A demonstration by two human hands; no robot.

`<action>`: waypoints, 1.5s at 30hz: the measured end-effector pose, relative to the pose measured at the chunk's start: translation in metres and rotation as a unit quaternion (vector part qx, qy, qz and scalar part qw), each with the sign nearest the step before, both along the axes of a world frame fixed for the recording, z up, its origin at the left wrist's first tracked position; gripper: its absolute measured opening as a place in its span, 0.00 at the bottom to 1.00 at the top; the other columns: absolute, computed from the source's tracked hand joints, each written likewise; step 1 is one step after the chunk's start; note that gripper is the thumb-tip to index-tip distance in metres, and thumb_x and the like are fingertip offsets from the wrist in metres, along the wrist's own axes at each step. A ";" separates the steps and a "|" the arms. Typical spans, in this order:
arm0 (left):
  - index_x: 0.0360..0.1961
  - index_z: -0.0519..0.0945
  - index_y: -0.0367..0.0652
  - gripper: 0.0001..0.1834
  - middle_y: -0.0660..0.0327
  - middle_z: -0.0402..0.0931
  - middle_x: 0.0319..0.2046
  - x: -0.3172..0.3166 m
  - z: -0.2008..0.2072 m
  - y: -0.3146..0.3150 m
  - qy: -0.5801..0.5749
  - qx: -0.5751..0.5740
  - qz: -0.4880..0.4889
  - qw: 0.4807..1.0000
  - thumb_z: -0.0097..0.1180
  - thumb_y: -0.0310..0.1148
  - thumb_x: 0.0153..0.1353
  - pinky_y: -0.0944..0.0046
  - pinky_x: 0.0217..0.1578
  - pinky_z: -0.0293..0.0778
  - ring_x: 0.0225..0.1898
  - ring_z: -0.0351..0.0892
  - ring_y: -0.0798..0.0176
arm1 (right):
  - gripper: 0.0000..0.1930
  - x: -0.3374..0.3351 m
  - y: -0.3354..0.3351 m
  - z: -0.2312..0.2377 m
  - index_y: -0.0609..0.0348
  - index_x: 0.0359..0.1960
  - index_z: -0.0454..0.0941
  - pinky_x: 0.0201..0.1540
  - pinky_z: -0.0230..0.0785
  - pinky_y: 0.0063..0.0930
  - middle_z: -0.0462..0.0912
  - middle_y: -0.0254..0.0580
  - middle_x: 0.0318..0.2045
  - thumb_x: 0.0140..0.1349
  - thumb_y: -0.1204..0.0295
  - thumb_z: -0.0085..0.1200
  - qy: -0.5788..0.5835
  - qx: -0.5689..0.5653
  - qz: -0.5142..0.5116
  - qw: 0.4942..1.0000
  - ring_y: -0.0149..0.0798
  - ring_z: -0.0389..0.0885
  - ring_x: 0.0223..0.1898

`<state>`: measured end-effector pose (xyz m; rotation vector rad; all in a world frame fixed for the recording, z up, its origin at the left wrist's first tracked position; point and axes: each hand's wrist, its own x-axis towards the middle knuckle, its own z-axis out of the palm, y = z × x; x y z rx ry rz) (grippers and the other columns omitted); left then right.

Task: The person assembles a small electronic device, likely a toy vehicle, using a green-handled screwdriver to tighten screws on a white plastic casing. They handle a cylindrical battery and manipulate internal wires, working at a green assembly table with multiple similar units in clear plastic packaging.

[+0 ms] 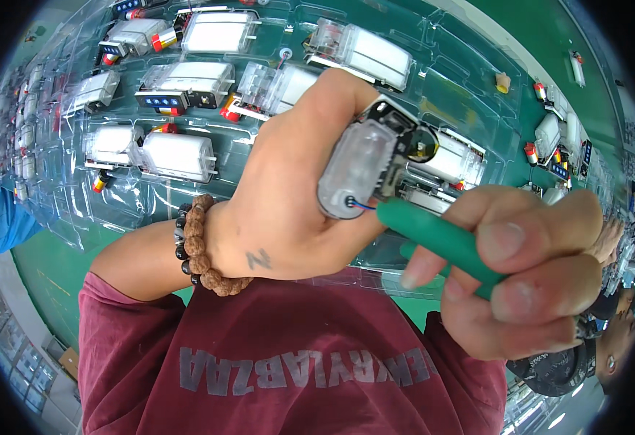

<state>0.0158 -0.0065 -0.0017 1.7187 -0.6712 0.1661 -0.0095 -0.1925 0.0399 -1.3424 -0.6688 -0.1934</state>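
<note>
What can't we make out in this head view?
- Tip of the green tool: hidden behind the clear plastic part in the left hand.
- Tool's rear end: covered by the right hand.
- Part's underside: hidden by left fingers.
- Tray pieces at far left: too small, bent by fisheye.

1. I am seeing my left hand [288,196] sitting in the middle of the view, wrapping around a small motor unit [364,167] that is lying above the tabletop [49,268].
2. My right hand [528,275] is sitting to the right and nearer to me, holding a handled tool [440,239] whose tip is touching the motor unit's near end.
3. A clear tray [100,210] is lying on the tabletop behind both hands, carrying rows of similar units [179,156] in its pockets.
4. A bead bracelet [198,243] is sitting on my left wrist.
5. More units [549,134] are lying far right, behind my right hand.
</note>
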 end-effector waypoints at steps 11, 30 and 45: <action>0.49 0.68 0.30 0.22 0.61 0.73 0.35 -0.014 0.002 -0.002 0.143 -0.022 0.015 0.989 0.58 0.30 0.57 0.76 0.30 0.68 0.34 0.72 0.75 | 0.10 0.005 0.020 -0.003 0.57 0.40 0.68 0.19 0.81 0.28 0.68 0.46 0.42 0.71 0.63 0.43 -0.080 -0.094 -0.042 0.991 0.33 0.74 0.17; 0.50 0.69 0.31 0.22 0.58 0.76 0.33 -0.010 0.002 0.001 0.046 0.066 0.033 0.996 0.56 0.23 0.54 0.69 0.31 0.71 0.30 0.75 0.68 | 0.08 0.001 0.025 0.003 0.58 0.40 0.67 0.19 0.81 0.27 0.68 0.47 0.42 0.70 0.67 0.45 -0.059 -0.099 -0.064 0.991 0.33 0.74 0.15; 0.52 0.67 0.30 0.37 0.62 0.72 0.36 -0.014 -0.006 0.001 0.074 0.034 0.036 0.996 0.65 0.50 0.53 0.73 0.27 0.68 0.28 0.69 0.74 | 0.09 0.003 0.023 0.002 0.59 0.39 0.66 0.18 0.80 0.27 0.68 0.47 0.42 0.71 0.65 0.42 -0.053 -0.112 -0.047 0.991 0.33 0.73 0.14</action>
